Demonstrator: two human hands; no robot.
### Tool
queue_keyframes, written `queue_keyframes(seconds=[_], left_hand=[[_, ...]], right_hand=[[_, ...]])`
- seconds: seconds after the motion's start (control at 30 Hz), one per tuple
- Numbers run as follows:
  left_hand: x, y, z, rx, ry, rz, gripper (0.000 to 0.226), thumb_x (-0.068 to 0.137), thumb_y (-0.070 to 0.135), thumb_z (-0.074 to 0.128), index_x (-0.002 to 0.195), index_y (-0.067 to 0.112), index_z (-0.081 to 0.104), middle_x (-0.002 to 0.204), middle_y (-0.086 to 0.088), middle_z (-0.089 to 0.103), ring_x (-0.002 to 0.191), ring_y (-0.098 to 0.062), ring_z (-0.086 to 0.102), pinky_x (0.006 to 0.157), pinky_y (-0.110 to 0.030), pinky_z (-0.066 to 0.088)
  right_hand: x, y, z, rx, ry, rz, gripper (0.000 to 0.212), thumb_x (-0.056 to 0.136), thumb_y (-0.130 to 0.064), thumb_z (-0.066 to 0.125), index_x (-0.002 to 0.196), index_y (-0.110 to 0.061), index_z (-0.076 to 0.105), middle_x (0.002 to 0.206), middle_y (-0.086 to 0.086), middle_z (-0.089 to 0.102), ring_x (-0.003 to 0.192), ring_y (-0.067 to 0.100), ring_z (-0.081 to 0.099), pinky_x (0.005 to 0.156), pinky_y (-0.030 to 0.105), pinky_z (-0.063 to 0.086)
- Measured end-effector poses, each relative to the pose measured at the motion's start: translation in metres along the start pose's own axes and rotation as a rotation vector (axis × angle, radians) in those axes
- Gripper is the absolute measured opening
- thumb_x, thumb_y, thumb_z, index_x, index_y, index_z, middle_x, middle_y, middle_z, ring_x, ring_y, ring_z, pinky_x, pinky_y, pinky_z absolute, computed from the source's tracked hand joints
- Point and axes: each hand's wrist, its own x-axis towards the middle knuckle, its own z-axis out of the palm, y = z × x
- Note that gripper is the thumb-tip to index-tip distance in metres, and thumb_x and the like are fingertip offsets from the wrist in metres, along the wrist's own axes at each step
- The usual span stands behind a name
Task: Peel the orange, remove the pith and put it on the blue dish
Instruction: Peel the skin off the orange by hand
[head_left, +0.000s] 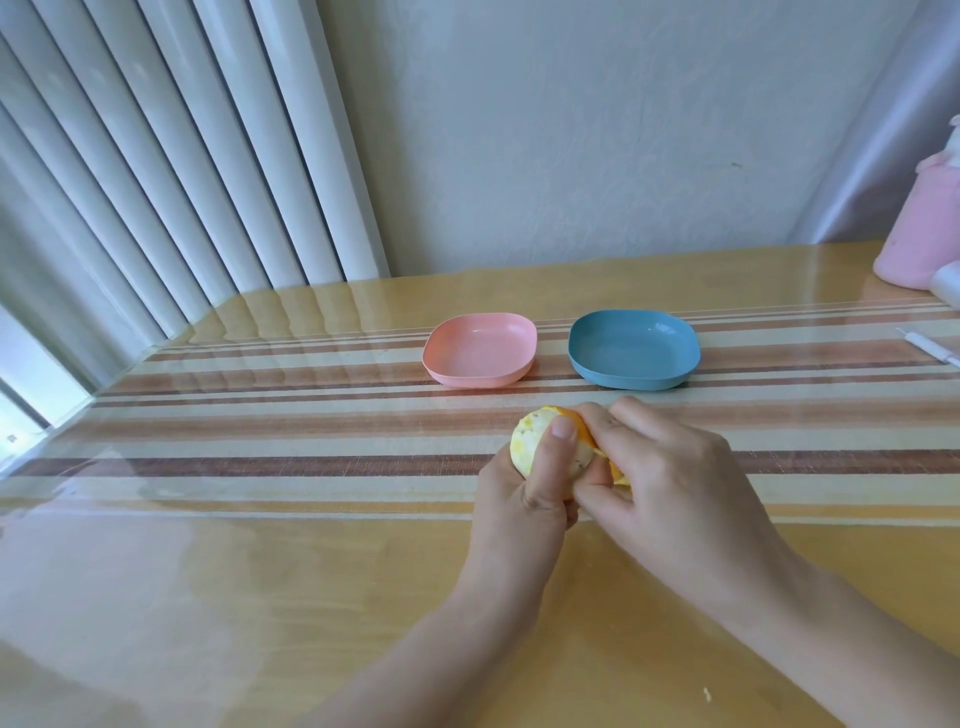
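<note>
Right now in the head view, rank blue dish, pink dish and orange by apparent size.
1. blue dish and pink dish: near alike, blue slightly wider.
2. orange: smallest, though nearer and partly hidden by hands.

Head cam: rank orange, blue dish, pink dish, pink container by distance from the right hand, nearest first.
From the right hand:
1. orange: in its grip, shared with the left hand.
2. blue dish: just beyond the hand, empty.
3. pink dish: beyond and to the left, beside the blue one.
4. pink container: far right edge, at the table's back.
</note>
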Motion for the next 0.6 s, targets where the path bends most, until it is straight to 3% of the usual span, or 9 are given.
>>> queue_keyframes(seconds=[0.1,0.27,0.37,0.47,0.53,0.6], left_hand=[[-0.001,0.002,0.001,0.028,0.022,0.017,0.044,0.083,0.056,0.052,0.067,0.015,0.047,0.058,0.004,0.04,0.056,-0.012,0.036,0.054,-0.023,0.036],[0.0,0.005,-0.002,0.086,0.014,0.058,0.044,0.082,0.056,0.049,0.068,0.014,0.05,0.054,0.008,0.04,0.052,-0.008,0.035,0.051,-0.017,0.036],[0.002,0.008,-0.005,0.079,0.012,0.064,0.051,0.082,0.054,0.049,0.077,0.004,0.056,0.055,0.009,0.042,0.051,-0.006,0.036,0.05,-0.014,0.035],[0.005,0.011,-0.007,0.089,0.008,0.059,0.047,0.081,0.054,0.05,0.077,0.007,0.053,0.056,0.008,0.041,0.051,-0.005,0.036,0.049,-0.014,0.035],[0.004,0.012,-0.006,0.105,-0.015,0.059,0.053,0.081,0.054,0.05,0.078,0.002,0.054,0.054,0.011,0.041,0.05,-0.004,0.036,0.049,-0.013,0.035],[0.003,0.01,-0.004,0.116,-0.03,0.071,0.065,0.081,0.056,0.052,0.085,-0.008,0.058,0.052,0.012,0.042,0.049,-0.003,0.036,0.049,-0.013,0.034]], right_hand=[[0.001,0.003,0.002,0.013,0.017,-0.008,0.028,0.08,-0.016,0.043,0.083,-0.005,0.068,0.063,-0.005,0.034,0.05,0.016,0.033,0.043,0.027,0.036],[0.004,0.01,0.003,0.095,0.037,-0.034,0.028,0.081,-0.016,0.045,0.087,-0.007,0.071,0.066,-0.008,0.029,0.059,0.011,0.025,0.052,0.017,0.026],[0.002,0.015,0.002,0.228,-0.037,0.017,0.032,0.084,-0.019,0.047,0.103,-0.014,0.073,0.066,-0.006,0.051,0.059,0.012,0.044,0.054,0.02,0.04],[-0.003,0.019,-0.004,0.47,-0.126,0.129,0.033,0.085,-0.023,0.059,0.115,-0.026,0.071,0.086,-0.007,0.07,0.081,0.011,0.066,0.067,0.034,0.053],[-0.004,0.018,-0.006,0.467,-0.112,0.164,0.03,0.083,-0.023,0.06,0.11,-0.028,0.072,0.085,-0.005,0.071,0.08,0.013,0.066,0.067,0.038,0.054],[-0.002,0.014,-0.006,0.332,-0.055,0.15,0.025,0.082,-0.022,0.055,0.097,-0.023,0.075,0.073,-0.003,0.067,0.067,0.015,0.062,0.058,0.035,0.052]])
